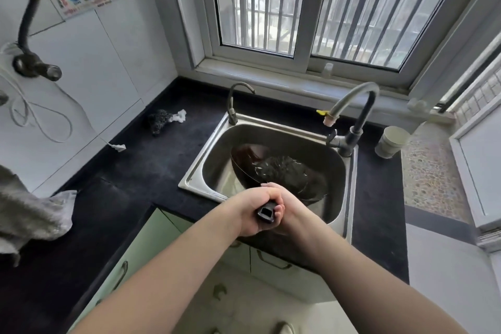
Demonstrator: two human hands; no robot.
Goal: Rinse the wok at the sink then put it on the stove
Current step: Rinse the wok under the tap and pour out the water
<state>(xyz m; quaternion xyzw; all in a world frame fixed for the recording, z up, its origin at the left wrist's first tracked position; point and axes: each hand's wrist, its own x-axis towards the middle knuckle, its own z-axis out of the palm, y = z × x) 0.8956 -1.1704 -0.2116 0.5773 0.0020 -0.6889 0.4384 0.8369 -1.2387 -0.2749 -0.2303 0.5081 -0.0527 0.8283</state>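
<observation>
A dark wok (276,171) sits tilted inside the steel sink (336,198), with rippling water in its bowl. Its black handle points toward me over the sink's front edge. My left hand (252,211) and my right hand (287,209) are both wrapped around that handle, side by side, with only the handle's square end showing between them. The large curved tap (352,106) rises at the sink's back right corner, its spout above the basin. No stove is in view.
A small second tap (234,100) stands at the sink's back left. A scrubber and white rag (162,119) lie on the black counter to the left. A white cup (391,141) stands right of the sink. A grey cloth (32,211) hangs at far left.
</observation>
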